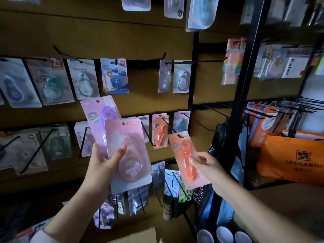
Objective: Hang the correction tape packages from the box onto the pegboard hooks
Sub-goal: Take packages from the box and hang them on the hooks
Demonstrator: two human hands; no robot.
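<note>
My left hand (103,165) grips two correction tape packages fanned together: a pink one (129,155) in front and a purple one (100,118) behind it. My right hand (206,165) pinches an orange correction tape package (185,155) by its lower part, held up in front of the pegboard. Just above and left of it, a matching orange package (160,132) hangs on a black hook (168,123). A cardboard box flap (140,235) shows at the bottom edge.
The brown pegboard (140,41) carries rows of black hooks with blister packs; some hooks, like one at upper right (196,62), stick out bare. A black metal rack (245,85) stands to the right with an orange bag (291,158). White cups (224,234) sit below.
</note>
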